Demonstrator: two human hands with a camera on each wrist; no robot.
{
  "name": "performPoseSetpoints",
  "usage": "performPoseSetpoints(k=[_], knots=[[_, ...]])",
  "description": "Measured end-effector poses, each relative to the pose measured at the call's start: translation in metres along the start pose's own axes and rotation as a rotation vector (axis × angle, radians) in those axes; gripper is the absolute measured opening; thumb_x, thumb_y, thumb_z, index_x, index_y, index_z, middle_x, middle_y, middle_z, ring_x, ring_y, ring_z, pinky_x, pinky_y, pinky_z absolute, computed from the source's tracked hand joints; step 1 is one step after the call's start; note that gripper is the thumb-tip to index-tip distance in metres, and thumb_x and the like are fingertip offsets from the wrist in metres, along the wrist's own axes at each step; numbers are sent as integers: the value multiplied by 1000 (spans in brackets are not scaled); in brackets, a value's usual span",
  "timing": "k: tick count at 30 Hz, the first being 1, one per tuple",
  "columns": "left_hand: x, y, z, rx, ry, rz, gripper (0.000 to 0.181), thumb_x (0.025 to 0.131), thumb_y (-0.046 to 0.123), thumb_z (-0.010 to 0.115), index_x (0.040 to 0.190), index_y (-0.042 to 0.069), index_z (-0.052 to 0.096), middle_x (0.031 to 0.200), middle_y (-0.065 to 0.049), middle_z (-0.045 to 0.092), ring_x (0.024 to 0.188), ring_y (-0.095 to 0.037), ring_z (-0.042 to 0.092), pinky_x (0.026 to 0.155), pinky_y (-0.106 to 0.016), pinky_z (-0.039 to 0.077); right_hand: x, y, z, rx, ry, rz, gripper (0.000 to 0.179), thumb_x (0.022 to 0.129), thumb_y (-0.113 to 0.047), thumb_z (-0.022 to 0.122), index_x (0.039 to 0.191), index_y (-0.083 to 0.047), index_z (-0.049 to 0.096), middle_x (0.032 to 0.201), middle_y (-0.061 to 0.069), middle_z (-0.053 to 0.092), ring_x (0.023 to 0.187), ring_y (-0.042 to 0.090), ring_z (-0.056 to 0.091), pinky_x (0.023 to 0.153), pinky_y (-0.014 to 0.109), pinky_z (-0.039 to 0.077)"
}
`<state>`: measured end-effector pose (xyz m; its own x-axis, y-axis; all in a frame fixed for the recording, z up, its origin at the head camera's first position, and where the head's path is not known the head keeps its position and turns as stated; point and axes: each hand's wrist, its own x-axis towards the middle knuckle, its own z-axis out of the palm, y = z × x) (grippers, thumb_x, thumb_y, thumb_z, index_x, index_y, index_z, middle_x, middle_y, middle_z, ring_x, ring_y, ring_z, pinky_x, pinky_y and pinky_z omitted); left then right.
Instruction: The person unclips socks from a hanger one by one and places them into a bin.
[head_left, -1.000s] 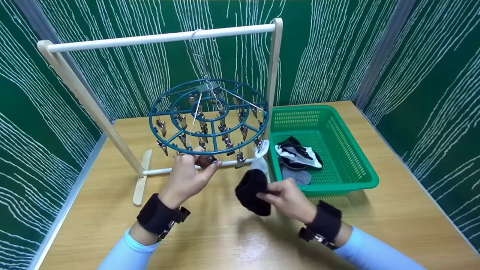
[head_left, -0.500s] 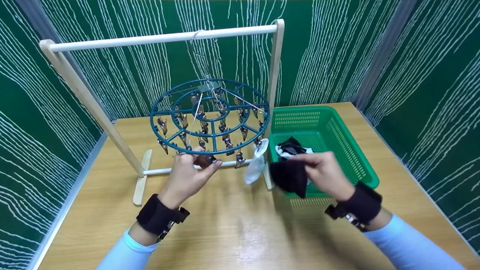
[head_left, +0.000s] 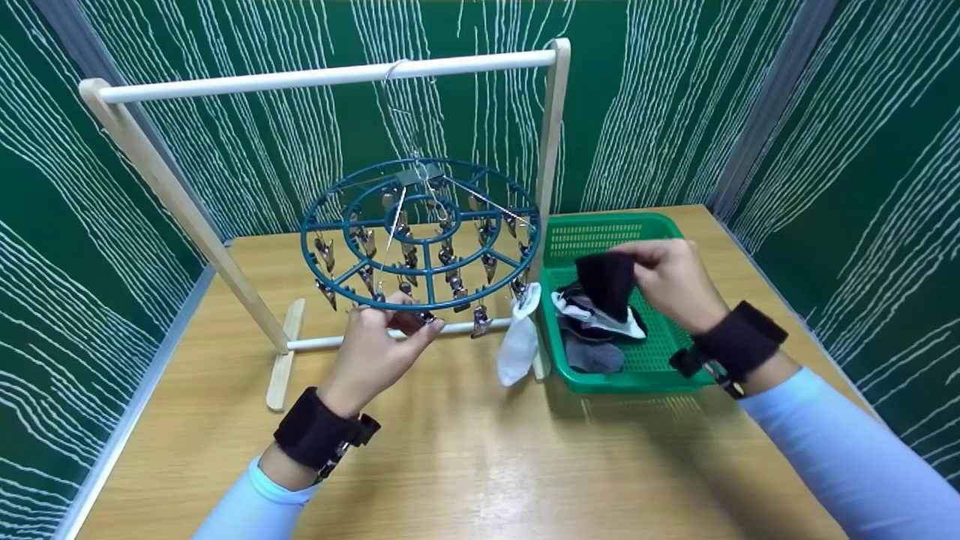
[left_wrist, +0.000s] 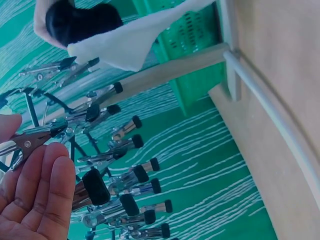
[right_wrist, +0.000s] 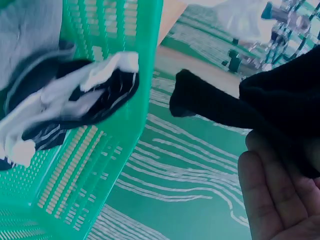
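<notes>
My left hand (head_left: 382,356) pinches a metal clip (left_wrist: 29,142) at the near rim of a round blue clip hanger (head_left: 427,241). In the left wrist view, thumb and fingers lie on either side of that clip. My right hand (head_left: 675,283) holds a black sock (head_left: 609,285) by its edge, above a green basket (head_left: 637,385). The sock dangles in the right wrist view, part of it hidden by the fingers. From a clip on the hanger's right side hangs a white sock (head_left: 519,351). Inside the basket lie a grey sock (head_left: 594,357) and crumpled black-and-white cloth (head_left: 628,328).
A wooden stand (head_left: 169,176) with a white top rail (head_left: 300,77) bears the hanger by a hook. Several clips dangle beneath the ring. The basket stands right of the stand's right post (head_left: 553,127), on a wooden table (head_left: 480,465). Green patterned walls surround it.
My right hand has carried the black sock right and away from me, from in front of the white sock to above the basket. The white sock swings slightly. My left hand stays at the clip.
</notes>
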<state>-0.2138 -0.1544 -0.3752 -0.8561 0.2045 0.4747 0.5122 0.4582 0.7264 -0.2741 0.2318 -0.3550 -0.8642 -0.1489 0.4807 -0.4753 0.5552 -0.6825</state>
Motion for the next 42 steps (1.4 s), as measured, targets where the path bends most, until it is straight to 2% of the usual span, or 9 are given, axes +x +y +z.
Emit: performPoseSetpoints(k=[10, 14, 16, 18, 25, 29, 32, 35, 42], knots=[[-1, -2, 2, -5, -9, -8, 16, 95, 15, 86, 97, 6, 73, 84, -4, 76, 76, -14, 72, 78, -27, 63, 29, 28, 3, -171, -46, 107, 21, 105, -4, 66, 117, 3, 82, 106, 24, 82, 61, 12, 59, 57, 16, 42], [-1, -3, 3, -7, -9, -5, 15, 96, 15, 85, 97, 5, 74, 85, -5, 77, 77, -15, 72, 79, -29, 64, 37, 46, 8, -259, -79, 106, 26, 104, 3, 60, 120, 7, 79, 114, 30, 79, 91, 40, 75, 83, 37, 59], [-1, -3, 3, -9, -10, -9, 15, 96, 15, 85, 98, 5, 74, 86, -6, 77, 77, -16, 72, 80, -29, 64, 40, 54, 11, -288, -105, 106, 28, 103, 6, 57, 122, 9, 77, 120, 33, 76, 112, 50, 72, 96, 54, 59], [0, -2, 3, -13, -13, -16, 15, 96, 15, 85, 99, 4, 75, 88, -6, 78, 78, -16, 73, 80, -30, 65, 43, 61, 14, -313, -137, 113, 31, 102, 10, 55, 124, 11, 76, 123, 36, 74, 116, 53, 70, 98, 61, 59], [2, 1, 1, -7, -33, -40, 15, 98, 15, 83, 107, 4, 79, 98, -7, 81, 86, -18, 78, 87, -37, 68, 43, 83, 32, -432, -278, 94, 41, 94, 15, 47, 121, 10, 77, 121, 35, 75, 110, 53, 73, 92, 63, 62], [1, 1, 2, 24, -49, -18, 16, 99, 14, 82, 111, 3, 79, 99, -8, 83, 90, -21, 80, 88, -38, 68, 37, 97, 46, -475, -339, 52, 35, 91, 14, 48, 98, 7, 81, 96, 28, 79, 86, 45, 75, 78, 54, 63], [0, 1, 2, 41, -52, -5, 17, 99, 13, 82, 112, 3, 79, 98, -9, 83, 91, -22, 80, 87, -39, 68, 33, 102, 56, -483, -385, 15, 31, 91, 13, 50, 77, -1, 74, 74, 16, 72, 64, 28, 62, 62, 42, 51], [0, 1, 2, 36, -52, -13, 16, 99, 13, 82, 111, 3, 79, 98, -8, 83, 91, -21, 80, 88, -40, 67, 29, 104, 63, -483, -421, -10, 31, 91, 13, 52, 72, -5, 69, 70, 10, 68, 62, 20, 51, 60, 36, 43], [-3, -1, 1, 43, -43, -20, 15, 99, 15, 82, 110, 5, 78, 96, -7, 82, 90, -20, 79, 88, -40, 67, 28, 93, 60, -482, -459, -1, 28, 91, 13, 55, 74, -4, 68, 71, 9, 67, 63, 20, 49, 61, 36, 42]])
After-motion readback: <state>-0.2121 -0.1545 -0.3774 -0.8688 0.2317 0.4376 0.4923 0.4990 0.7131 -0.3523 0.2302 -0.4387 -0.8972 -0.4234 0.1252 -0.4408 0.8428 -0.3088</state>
